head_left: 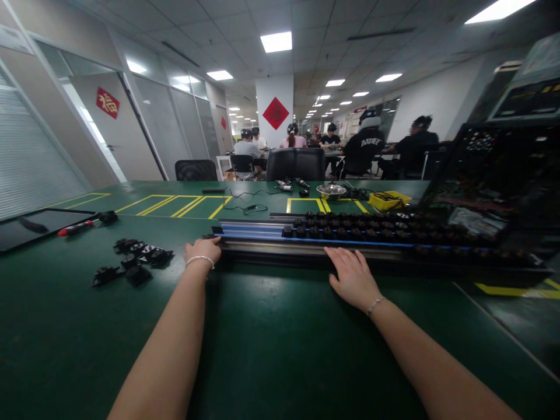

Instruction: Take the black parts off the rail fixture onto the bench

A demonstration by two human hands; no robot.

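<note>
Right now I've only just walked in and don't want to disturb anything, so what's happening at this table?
A person has the left hand at the left end of a long rack of rails and the right hand along its near side. Black parts line the rails toward the right; loose black pieces lie left.

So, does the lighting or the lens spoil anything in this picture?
In the head view, the nearest middle ceiling light is washed out white; also in the head view, faint glare marks the green table, the door leans, probably from lens distortion, and black parts on the rail blur together.
</note>
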